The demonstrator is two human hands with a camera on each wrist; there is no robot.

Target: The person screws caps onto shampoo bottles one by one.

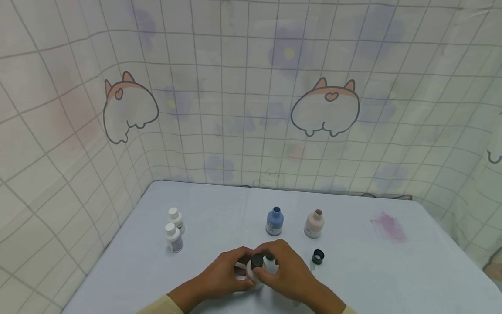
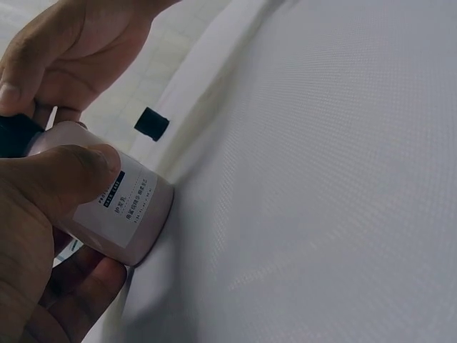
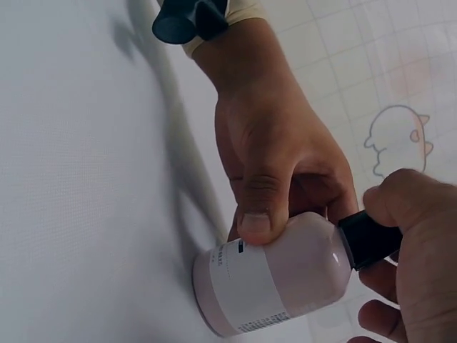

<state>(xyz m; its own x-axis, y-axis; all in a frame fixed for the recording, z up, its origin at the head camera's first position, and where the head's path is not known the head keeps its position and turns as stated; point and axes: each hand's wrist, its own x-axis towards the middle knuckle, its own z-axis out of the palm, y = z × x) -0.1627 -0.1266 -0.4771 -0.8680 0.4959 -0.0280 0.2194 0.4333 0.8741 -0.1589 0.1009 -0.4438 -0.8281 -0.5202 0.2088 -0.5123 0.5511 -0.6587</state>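
Note:
A pale pink bottle (image 3: 307, 279) with a white printed label stands on the white table at the front. My left hand (image 1: 225, 274) grips its body, with the thumb (image 2: 71, 175) across the label side. On the bottle's neck sits a black cap (image 3: 369, 241), which my right hand (image 1: 288, 272) pinches between thumb and fingers. Just behind the hands, partly hidden, is another black cap (image 1: 270, 257). To the right of my right hand lies a black ring-shaped cap (image 1: 318, 256) with a clear stem under it.
Uncapped blue (image 1: 275, 221) and beige-pink (image 1: 314, 224) bottles stand farther back. Two white capped bottles (image 1: 174, 237) are together at the left. A pink stain (image 1: 390, 226) marks the table's right side. A grid-patterned curtain (image 1: 243, 109) surrounds the back and sides.

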